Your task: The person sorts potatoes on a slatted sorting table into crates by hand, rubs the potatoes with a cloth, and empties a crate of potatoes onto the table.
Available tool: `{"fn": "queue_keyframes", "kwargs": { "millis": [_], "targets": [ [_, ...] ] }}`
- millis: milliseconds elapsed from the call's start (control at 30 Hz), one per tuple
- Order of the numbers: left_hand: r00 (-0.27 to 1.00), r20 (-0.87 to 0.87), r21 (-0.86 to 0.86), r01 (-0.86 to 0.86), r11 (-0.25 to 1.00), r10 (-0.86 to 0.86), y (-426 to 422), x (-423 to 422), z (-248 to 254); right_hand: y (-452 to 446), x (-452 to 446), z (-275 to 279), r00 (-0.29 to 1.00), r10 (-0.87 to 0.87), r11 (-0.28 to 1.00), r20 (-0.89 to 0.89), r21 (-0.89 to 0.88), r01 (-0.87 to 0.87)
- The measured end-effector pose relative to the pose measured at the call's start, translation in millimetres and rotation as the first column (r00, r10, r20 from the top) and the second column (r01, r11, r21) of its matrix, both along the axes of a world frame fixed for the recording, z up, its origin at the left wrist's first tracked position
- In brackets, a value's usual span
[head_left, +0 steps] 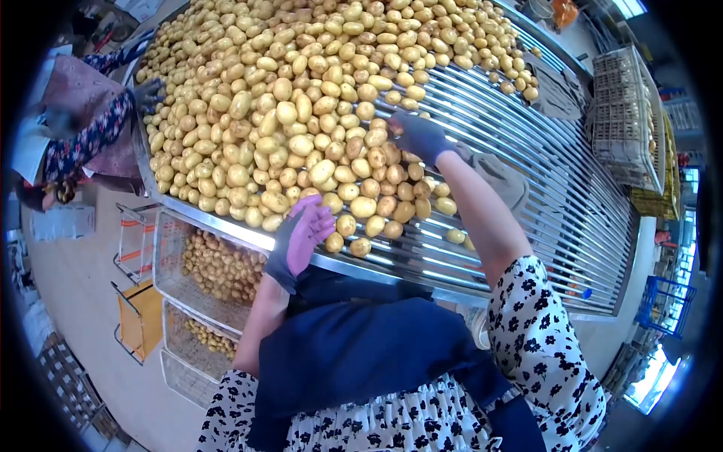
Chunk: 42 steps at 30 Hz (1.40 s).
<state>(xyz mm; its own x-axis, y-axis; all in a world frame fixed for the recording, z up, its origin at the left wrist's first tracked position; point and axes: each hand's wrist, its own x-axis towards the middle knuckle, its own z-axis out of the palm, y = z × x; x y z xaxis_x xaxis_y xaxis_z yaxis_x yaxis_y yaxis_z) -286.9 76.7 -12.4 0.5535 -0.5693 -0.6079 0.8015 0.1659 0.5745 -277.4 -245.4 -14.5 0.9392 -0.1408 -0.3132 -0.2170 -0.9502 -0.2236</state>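
A large heap of yellow potatoes point(286, 113) covers much of a sloping metal roller table point(527, 173). My left hand point(305, 232), in a glove with a pink palm and grey back, is at the table's near edge beside the lowest potatoes. Its fingers are spread and nothing is in it. My right hand point(422, 137), in a grey glove, reaches across the rollers to the right side of the heap. Its fingertips meet a brownish potato there, but whether they close round it is hidden behind the hand. Darker, wet-looking potatoes point(407, 192) lie below this hand.
A grey cloth point(497, 177) lies on the rollers beside my right forearm; another cloth point(561, 90) is farther up. Crates of potatoes point(207, 301) stand below the table at left. Stacked plastic crates point(625, 113) stand right. A co-worker's gloved hand point(149, 94) touches the heap's left edge.
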Motion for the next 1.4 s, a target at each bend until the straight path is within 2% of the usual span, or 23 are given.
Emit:
{"fn": "queue_keyframes", "kwargs": {
  "millis": [67, 133, 200, 233, 267, 333, 433, 600, 633, 667, 700, 733, 767, 800, 867, 900, 1067, 1133, 1167, 1267, 1300, 1333, 1400],
  "targets": [
    [1.000, -0.001, -0.078, -0.012, 0.997, 0.012, 0, -4, 5, 3, -28, 2, 0.905, -0.321, 0.875, 0.277, 0.453, 0.172],
    [0.995, -0.092, -0.138, -0.055, 0.989, 0.043, -11, -8, 17, 25, -50, 22, 0.873, -0.263, 0.873, 0.412, 0.487, 0.033],
    [0.987, -0.157, -0.184, -0.075, 0.980, 0.046, -31, -8, 26, 58, -74, 82, 0.977, -0.141, 0.806, 0.158, 0.592, 0.020],
    [0.973, -0.232, -0.278, -0.063, 0.959, -0.003, -39, -9, 25, 61, -83, 90, 0.990, -0.015, 0.900, 0.138, 0.434, -0.047],
    [0.952, -0.301, -0.376, -0.059, 0.925, -0.061, -44, -12, 22, 56, -92, 91, 0.990, -0.019, 0.906, 0.139, 0.422, -0.042],
    [0.957, -0.284, -0.413, -0.060, 0.909, -0.066, -42, -14, -2, 32, -105, 79, 0.990, -0.138, 0.982, 0.000, 0.132, 0.137],
    [0.960, -0.198, -0.351, 0.118, 0.929, -0.197, -31, -19, -10, 28, -118, 27, 0.994, -0.104, 0.991, -0.020, 0.080, 0.106],
    [0.986, -0.063, -0.275, 0.134, 0.952, -0.157, -17, -37, -18, 42, -122, 26, 0.983, -0.167, 0.982, -0.078, 0.076, 0.173],
    [0.982, -0.081, -0.272, 0.142, 0.952, -0.169, -18, -36, -17, 29, -123, 15, 0.990, -0.139, 0.960, -0.019, 0.244, 0.139],
    [0.978, -0.100, -0.269, 0.148, 0.952, -0.181, -18, -34, -16, 19, -127, 7, 0.991, -0.132, 0.961, -0.015, 0.241, 0.132],
    [0.980, -0.079, -0.269, 0.157, 0.950, -0.184, -20, -32, -13, 11, -128, 3, 0.948, -0.315, 0.779, -0.046, 0.559, 0.286],
    [0.983, -0.079, -0.273, 0.141, 0.952, -0.168, -20, -31, -10, 5, -127, -2, 0.877, -0.459, 0.474, -0.144, 0.795, 0.379],
    [0.985, -0.067, -0.238, 0.140, 0.961, -0.160, -19, -31, -4, 17, -120, 20, 0.843, -0.515, 0.334, -0.155, 0.869, 0.364],
    [0.986, -0.055, -0.201, 0.142, 0.969, -0.156, -17, -31, -1, 26, -112, 27, 0.848, -0.506, 0.337, -0.159, 0.869, 0.364],
    [0.990, -0.059, -0.200, 0.112, 0.973, -0.126, -14, -32, -3, 40, -96, 32, 0.865, -0.502, 0.543, -0.023, 0.770, 0.336],
    [0.992, -0.088, -0.204, 0.070, 0.976, -0.089, -12, -32, -5, 45, -94, 22, 0.902, -0.364, 0.800, 0.232, 0.573, 0.176],
    [0.997, -0.078, -0.199, -0.044, 0.979, 0.029, 9, -30, 0, 64, -78, 6, 0.939, -0.254, 0.913, 0.234, 0.377, 0.153],
    [0.992, -0.106, -0.214, -0.084, 0.973, 0.062, 21, -30, 2, 64, -81, 18, 0.885, -0.461, 0.702, 0.064, 0.637, 0.320],
    [0.990, -0.108, -0.201, -0.108, 0.974, 0.087, 26, -30, 0, 64, -81, 20, 0.891, -0.390, 0.845, 0.233, 0.474, 0.246],
    [0.978, -0.101, -0.142, -0.198, 0.970, 0.185, 36, -35, 2, 72, -91, 31, 0.918, -0.273, 0.914, 0.289, 0.375, 0.154],
    [0.971, -0.115, -0.182, -0.230, 0.956, 0.212, 39, -35, 2, 76, -94, 25, 0.966, -0.106, 0.976, 0.235, 0.210, 0.056],
    [0.965, -0.137, -0.336, -0.258, 0.906, 0.224, 46, -36, -5, 80, -104, 6, 0.954, -0.006, 0.988, 0.301, 0.152, -0.042],
    [0.942, -0.172, -0.399, -0.333, 0.854, 0.287, 55, -39, -1, 100, -100, 13, 0.979, -0.063, 0.993, 0.191, 0.110, 0.043]
  ]
}}
